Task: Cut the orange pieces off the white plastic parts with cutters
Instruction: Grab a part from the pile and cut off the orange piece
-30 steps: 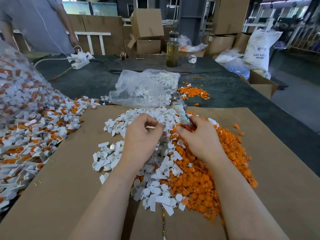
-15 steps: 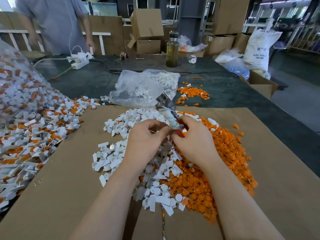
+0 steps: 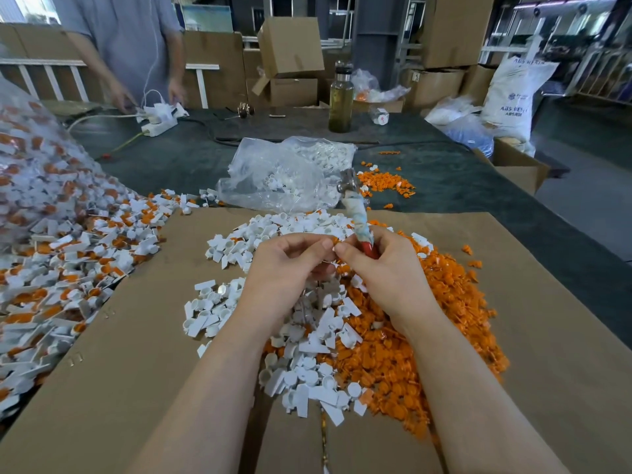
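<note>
My left hand (image 3: 290,268) pinches a small white plastic part with an orange piece (image 3: 333,241) between thumb and forefinger; most of it is hidden. My right hand (image 3: 383,271) holds the cutters (image 3: 357,213), whose tape-wrapped, red-tipped handles stick up and away, metal jaws at the far end. Its thumb and forefinger touch the same part. Below my hands lie a pile of trimmed white parts (image 3: 307,357) and a pile of cut orange pieces (image 3: 410,343) on brown cardboard (image 3: 136,371).
A heap of untrimmed white-and-orange parts (image 3: 58,268) spills from a clear bag at left. A clear bag of white parts (image 3: 287,172) lies ahead, orange scraps (image 3: 386,183) beside it. A bottle (image 3: 341,97), power strip (image 3: 159,119) and a standing person (image 3: 130,46) are across the table.
My hands have come together at the part, fingertips meeting. The cutters swung left, then tilted back upright. The person across the table stepped right and reached for the power strip.
</note>
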